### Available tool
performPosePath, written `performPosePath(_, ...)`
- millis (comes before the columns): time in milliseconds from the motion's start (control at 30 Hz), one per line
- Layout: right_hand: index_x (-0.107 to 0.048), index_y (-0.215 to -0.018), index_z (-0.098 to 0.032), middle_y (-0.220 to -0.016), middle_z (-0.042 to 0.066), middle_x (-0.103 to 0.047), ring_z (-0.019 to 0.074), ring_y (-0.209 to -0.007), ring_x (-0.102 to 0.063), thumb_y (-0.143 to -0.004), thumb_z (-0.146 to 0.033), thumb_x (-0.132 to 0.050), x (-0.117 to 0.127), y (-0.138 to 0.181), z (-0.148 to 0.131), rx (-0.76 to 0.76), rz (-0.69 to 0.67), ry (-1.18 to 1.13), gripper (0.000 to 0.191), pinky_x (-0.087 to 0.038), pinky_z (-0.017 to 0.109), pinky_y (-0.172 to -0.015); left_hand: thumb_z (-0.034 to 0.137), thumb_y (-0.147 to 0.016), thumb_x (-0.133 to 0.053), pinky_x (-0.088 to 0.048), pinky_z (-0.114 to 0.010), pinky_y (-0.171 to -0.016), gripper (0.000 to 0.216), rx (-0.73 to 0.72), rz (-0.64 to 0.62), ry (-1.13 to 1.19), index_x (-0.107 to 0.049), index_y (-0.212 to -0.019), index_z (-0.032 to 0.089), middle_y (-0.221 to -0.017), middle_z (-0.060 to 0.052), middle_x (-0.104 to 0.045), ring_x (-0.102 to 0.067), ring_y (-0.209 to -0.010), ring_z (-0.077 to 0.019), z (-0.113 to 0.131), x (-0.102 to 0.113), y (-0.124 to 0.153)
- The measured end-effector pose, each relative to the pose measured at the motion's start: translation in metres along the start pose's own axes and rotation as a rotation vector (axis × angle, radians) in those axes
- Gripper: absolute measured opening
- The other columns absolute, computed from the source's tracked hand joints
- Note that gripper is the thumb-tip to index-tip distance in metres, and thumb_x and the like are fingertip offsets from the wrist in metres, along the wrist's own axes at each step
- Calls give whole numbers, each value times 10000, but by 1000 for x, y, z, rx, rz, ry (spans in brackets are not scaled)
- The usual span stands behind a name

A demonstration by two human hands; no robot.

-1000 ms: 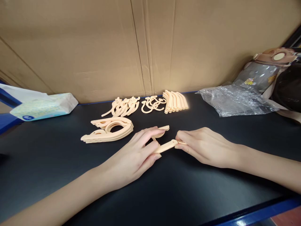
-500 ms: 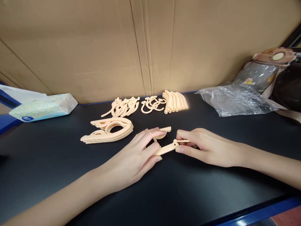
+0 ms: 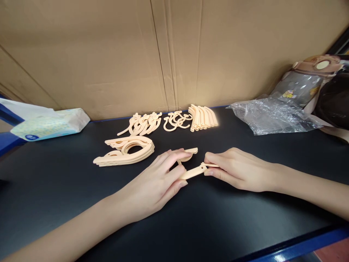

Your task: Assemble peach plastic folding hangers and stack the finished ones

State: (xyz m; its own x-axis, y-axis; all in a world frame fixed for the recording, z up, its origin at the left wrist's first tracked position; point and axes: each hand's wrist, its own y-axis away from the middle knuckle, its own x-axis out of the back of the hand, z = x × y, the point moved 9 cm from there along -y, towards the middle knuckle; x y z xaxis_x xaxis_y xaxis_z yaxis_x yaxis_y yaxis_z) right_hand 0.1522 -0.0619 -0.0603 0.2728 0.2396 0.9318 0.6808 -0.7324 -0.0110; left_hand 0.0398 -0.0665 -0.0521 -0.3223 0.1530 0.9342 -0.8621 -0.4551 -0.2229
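Note:
My left hand [image 3: 163, 178] is closed over a beige plastic folding hanger [image 3: 194, 172], and most of its body is hidden under the fingers. One end with a small hole sticks out to the right, and another rounded tip shows above the fingers. My right hand [image 3: 234, 169] pinches a thin beige hook piece [image 3: 211, 165] between thumb and forefinger. That piece meets the holed end of the hanger; whether it sits in the hole I cannot tell. Left of my hands lies a stack of folded beige hangers [image 3: 139, 156].
Along the back of the black table [image 3: 174, 233] lie beige curved parts [image 3: 144, 123], loose hooks [image 3: 177, 120] and a row of hanger arms [image 3: 203, 117]. A tissue pack [image 3: 54, 123] is at left. A clear plastic bag [image 3: 275, 114] and a bottle [image 3: 302, 82] stand at right, before a cardboard wall [image 3: 109, 54].
My right hand has tilted slightly, and the thin hook piece now slopes down a little to the right. My left hand and the hanger have hardly moved.

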Motion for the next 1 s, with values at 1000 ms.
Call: performPosePath(1000,-471,-778,-181,-640,-10,-516,142,-487,-469,-1020,-260,-253,0,8,-24,259,295,759,335,-234,296,-474,216,-989,-391,-345,-364,-1112,145,-25,-53,-34,-527,-953,181,-1404,-89,-422,-308,-1370,-212,0,-5,0)
